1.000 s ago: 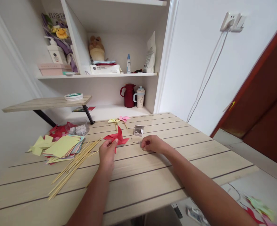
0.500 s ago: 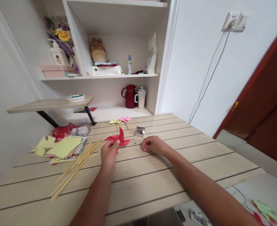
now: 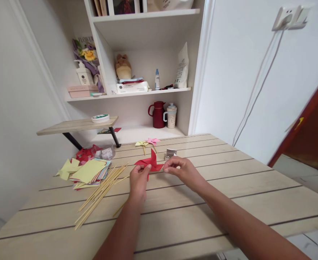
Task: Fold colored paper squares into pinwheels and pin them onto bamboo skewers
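My left hand [image 3: 139,177] is closed on a red paper pinwheel [image 3: 151,161], thumb on top near its centre. The pinwheel's blades are folded in, and one points up. My right hand [image 3: 181,170] is pinched just beside the pinwheel's right blade tip. Whatever lies between those fingertips is too small to make out. Right behind that hand stands a small open box [image 3: 170,153], partly covered by it. Farther back lie a yellow pinwheel [image 3: 142,143] and a pink pinwheel [image 3: 153,141], both on sticks.
Several thin wooden sticks [image 3: 101,195] lie left of my left hand. Beside them is a stack of coloured paper [image 3: 90,172], with a clear plastic box [image 3: 104,153] behind. A small raised shelf [image 3: 77,126] stands at the back left; a red jug [image 3: 159,115] is in the cabinet.
My right hand has moved left from the tabletop beside the small box to the red pinwheel's right tip. My left hand still holds the pinwheel. The camera view has shifted.
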The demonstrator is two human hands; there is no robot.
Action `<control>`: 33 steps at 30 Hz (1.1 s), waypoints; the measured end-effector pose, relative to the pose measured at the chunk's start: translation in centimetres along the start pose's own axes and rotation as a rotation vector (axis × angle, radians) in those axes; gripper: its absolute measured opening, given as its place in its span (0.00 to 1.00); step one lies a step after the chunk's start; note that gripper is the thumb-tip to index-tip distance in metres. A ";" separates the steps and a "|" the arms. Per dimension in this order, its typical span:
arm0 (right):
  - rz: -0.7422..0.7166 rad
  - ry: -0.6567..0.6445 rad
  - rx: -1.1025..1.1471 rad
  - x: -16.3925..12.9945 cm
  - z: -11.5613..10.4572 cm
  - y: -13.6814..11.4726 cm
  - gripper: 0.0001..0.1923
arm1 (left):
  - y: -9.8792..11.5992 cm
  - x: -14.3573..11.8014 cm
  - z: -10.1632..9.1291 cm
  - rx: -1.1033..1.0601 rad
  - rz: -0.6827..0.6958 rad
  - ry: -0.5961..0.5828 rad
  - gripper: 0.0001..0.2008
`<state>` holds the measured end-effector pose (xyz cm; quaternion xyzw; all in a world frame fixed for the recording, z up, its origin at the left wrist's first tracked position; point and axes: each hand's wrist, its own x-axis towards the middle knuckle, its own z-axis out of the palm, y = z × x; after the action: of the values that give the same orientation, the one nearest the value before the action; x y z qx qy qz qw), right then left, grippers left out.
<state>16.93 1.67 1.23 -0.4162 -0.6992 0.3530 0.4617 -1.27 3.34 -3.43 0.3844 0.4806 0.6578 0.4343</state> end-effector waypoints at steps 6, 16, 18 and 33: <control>-0.068 0.055 0.006 0.1 0.1 0.6 0.04 | -0.2 -0.4 1.1 -0.022 0.008 -0.100 0.14; -0.060 0.113 0.047 0.2 -0.2 1.0 0.04 | 0.0 -1.3 2.4 -0.025 0.001 -0.148 0.12; -0.054 0.138 0.034 0.2 -0.4 1.0 0.04 | 0.1 -1.3 2.4 -0.021 0.006 -0.119 0.11; 0.164 -0.342 -0.291 0.2 0.0 3.4 0.09 | -0.6 -0.2 1.4 -0.037 -0.037 0.000 0.15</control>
<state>17.78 3.27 -1.69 -0.4681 -0.7745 0.3503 0.2414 0.17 3.66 -3.66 0.3673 0.4752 0.6585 0.4535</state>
